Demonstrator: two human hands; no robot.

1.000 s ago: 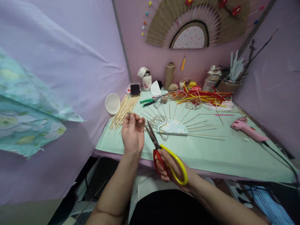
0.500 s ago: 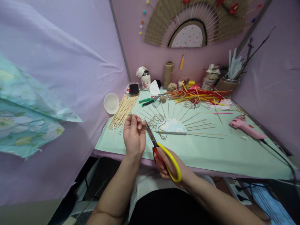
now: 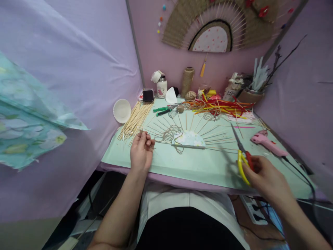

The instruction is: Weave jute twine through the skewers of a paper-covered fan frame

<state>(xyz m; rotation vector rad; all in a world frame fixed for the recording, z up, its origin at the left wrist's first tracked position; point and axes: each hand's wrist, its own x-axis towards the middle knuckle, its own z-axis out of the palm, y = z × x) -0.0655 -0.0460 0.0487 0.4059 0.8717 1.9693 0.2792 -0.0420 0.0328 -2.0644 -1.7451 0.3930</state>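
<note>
My left hand (image 3: 142, 149) is closed in a pinch over the table's left part, with a short end of twine showing above the thumb. From it, loose loops of thin brown twine (image 3: 170, 133) spread right to a half-round of pale blue floral cloth (image 3: 189, 139). Thin sticks (image 3: 205, 122) fan out from that half-round. Well to the right, my right hand (image 3: 262, 170) grips scissors (image 3: 243, 156) with one yellow and one red handle. Their blades appear together and point away from me, above the table between the fan and the glue gun.
Bamboo sticks (image 3: 136, 119) and a white dish (image 3: 121, 111) lie at left, behind them green-handled pliers (image 3: 161, 110). Coloured strips (image 3: 221, 106) and a twine spool (image 3: 187, 82) are at the back. A pink glue gun (image 3: 269, 143) with its cord sits right.
My right hand has carried the scissors from beside my left hand far to the right, low over the table. My left hand stays pinched, a little further left in view.
</note>
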